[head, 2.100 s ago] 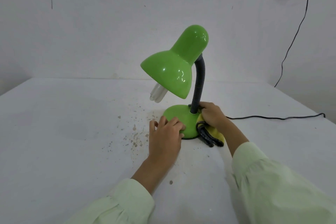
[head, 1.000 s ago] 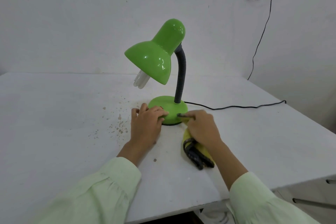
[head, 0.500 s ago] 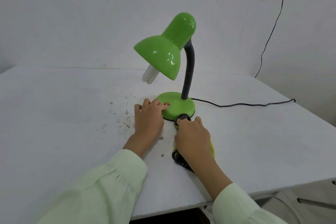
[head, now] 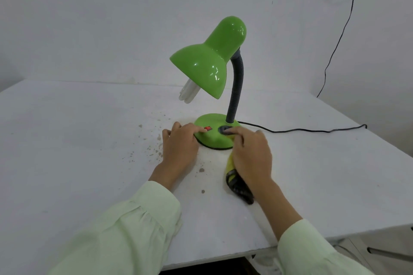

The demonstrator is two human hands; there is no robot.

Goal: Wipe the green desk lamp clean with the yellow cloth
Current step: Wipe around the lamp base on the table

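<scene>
The green desk lamp (head: 209,65) stands upright on the white table (head: 67,152), its shade tilted left over a white bulb and its black flexible neck rising from a round green base (head: 213,138). My left hand (head: 181,147) rests on the left side of the base, fingers near a red switch. My right hand (head: 251,154) presses the yellow cloth (head: 230,164) with a black edge against the base's front right, its fingers lying over the cloth. Most of the cloth is hidden under that hand.
Brown crumbs and specks (head: 154,149) are scattered on the table left of the base. The lamp's black cord (head: 301,130) runs right along the table and up the wall. The table's front edge (head: 223,259) is close to me.
My right hand has slid the cloth from the back right of the base round to its front right and up onto it. My left hand has stayed on the base.
</scene>
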